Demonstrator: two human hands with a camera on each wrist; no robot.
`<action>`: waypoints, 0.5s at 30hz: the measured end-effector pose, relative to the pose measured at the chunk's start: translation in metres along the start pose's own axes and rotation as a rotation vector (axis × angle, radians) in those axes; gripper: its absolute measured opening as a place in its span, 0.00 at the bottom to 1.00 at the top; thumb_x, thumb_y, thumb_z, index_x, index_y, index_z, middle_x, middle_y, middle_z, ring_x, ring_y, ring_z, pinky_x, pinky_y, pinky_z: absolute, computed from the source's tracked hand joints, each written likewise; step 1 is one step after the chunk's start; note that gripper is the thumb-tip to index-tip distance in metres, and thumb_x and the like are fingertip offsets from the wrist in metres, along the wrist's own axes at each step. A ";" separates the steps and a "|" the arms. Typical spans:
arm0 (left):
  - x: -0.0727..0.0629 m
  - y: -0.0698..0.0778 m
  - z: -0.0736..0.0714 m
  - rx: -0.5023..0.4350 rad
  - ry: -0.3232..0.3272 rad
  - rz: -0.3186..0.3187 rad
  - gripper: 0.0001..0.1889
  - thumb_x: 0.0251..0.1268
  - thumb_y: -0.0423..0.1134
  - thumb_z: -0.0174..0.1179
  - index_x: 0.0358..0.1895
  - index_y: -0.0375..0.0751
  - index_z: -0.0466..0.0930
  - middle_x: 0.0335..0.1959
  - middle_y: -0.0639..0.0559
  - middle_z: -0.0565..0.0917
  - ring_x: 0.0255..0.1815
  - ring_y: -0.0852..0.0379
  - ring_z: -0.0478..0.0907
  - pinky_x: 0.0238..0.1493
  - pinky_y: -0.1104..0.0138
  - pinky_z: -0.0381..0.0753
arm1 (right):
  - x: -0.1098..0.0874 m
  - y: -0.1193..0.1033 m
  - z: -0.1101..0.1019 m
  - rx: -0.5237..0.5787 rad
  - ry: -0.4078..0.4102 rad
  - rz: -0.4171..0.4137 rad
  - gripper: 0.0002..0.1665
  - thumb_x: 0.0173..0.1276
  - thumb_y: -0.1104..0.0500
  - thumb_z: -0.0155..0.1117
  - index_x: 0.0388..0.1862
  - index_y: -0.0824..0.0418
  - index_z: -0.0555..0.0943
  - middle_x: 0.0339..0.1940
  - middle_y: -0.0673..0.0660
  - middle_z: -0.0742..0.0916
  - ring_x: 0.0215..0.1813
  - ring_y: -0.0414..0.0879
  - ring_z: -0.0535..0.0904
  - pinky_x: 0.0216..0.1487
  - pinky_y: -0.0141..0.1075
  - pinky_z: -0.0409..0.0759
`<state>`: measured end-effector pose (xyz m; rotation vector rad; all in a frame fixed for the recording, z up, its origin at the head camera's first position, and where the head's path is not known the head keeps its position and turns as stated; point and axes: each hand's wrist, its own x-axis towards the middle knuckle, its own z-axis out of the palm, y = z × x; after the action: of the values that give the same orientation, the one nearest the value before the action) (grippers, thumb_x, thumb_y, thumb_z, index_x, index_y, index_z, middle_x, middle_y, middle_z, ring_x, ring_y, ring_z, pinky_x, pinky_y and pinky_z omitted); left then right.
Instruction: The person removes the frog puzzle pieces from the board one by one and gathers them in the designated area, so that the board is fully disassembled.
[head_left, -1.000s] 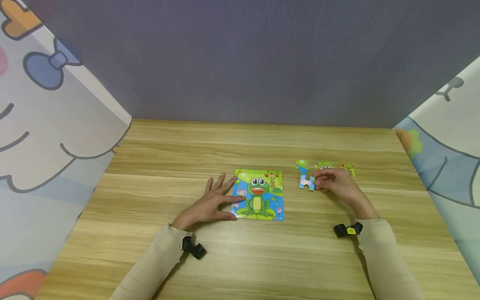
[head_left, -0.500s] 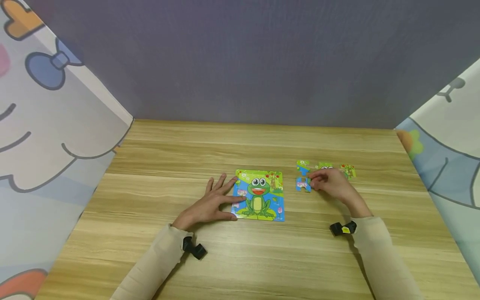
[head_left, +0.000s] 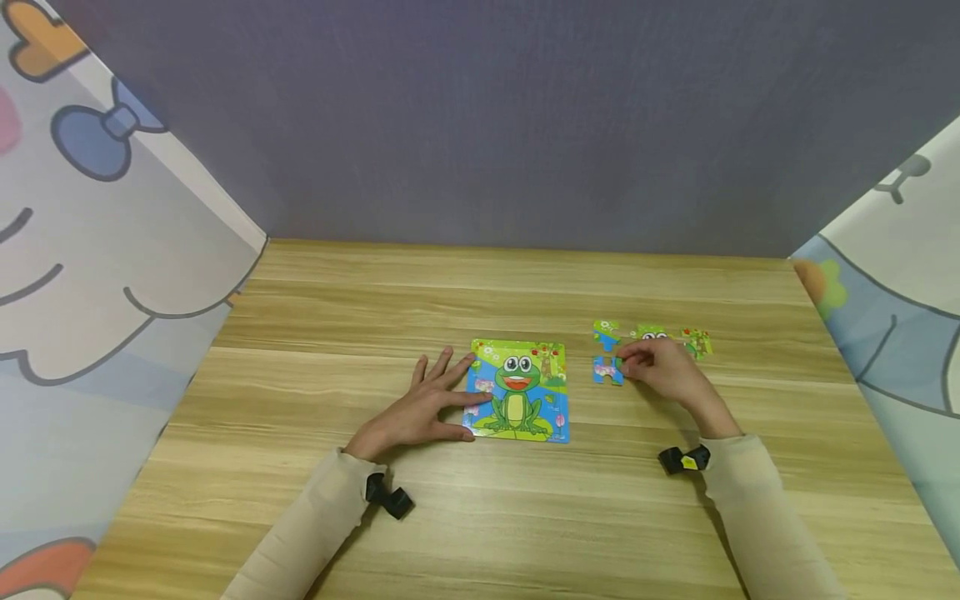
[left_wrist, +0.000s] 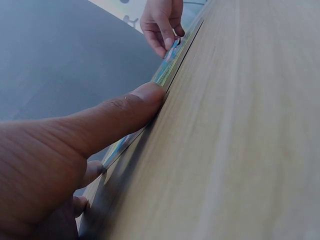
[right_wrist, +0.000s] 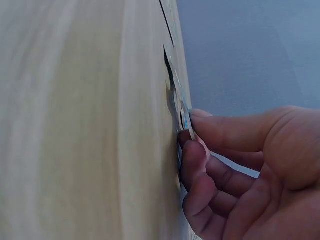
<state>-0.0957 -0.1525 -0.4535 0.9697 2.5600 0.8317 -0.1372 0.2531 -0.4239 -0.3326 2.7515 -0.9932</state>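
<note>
A square frog picture board [head_left: 515, 408] lies on the table at the middle of the head view. My left hand [head_left: 423, 408] rests at its left side, fingers spread, fingertips touching its edge and face. To the right, my right hand [head_left: 666, 372] pinches a blue and pink jigsaw piece [head_left: 604, 370] between thumb and fingers; in the right wrist view this piece [right_wrist: 186, 120] appears edge-on and slightly tilted. Just above it lies a green and blue corner piece [head_left: 605, 333]. Behind the right hand is a piece with frog eyes [head_left: 651, 332], partly hidden.
A piece with a tree and red fruit [head_left: 699, 340] lies at the far right of the pieces. The wooden table [head_left: 525, 517] ends at a grey upright panel [head_left: 525, 125]. Cartoon-printed walls [head_left: 90, 250] stand at the left and right.
My right hand has moved slightly left with the blue and pink jigsaw piece, then almost stopped below the corner piece. The left hand has stayed on the board.
</note>
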 end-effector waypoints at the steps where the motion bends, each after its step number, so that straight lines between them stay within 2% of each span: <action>1: 0.000 0.000 0.000 0.001 0.000 0.000 0.33 0.59 0.54 0.70 0.69 0.61 0.74 0.85 0.45 0.44 0.84 0.35 0.28 0.75 0.31 0.26 | 0.000 0.000 0.000 -0.004 0.001 -0.001 0.11 0.66 0.67 0.68 0.46 0.69 0.86 0.37 0.62 0.89 0.37 0.43 0.82 0.38 0.28 0.77; 8: 0.000 0.000 0.001 0.000 0.002 0.003 0.33 0.59 0.54 0.70 0.69 0.61 0.75 0.84 0.45 0.45 0.84 0.35 0.29 0.75 0.31 0.26 | 0.000 0.000 0.001 0.001 0.006 0.007 0.10 0.67 0.67 0.67 0.46 0.68 0.87 0.40 0.64 0.89 0.40 0.45 0.83 0.39 0.27 0.78; 15: 0.000 -0.001 0.001 -0.002 0.003 0.000 0.32 0.59 0.54 0.71 0.69 0.60 0.75 0.84 0.45 0.45 0.84 0.35 0.29 0.75 0.31 0.26 | 0.000 0.001 0.000 -0.008 0.011 0.017 0.10 0.68 0.66 0.67 0.46 0.67 0.87 0.40 0.63 0.90 0.39 0.43 0.83 0.40 0.28 0.78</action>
<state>-0.0961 -0.1525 -0.4548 0.9692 2.5612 0.8369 -0.1373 0.2538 -0.4245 -0.3049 2.7638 -0.9830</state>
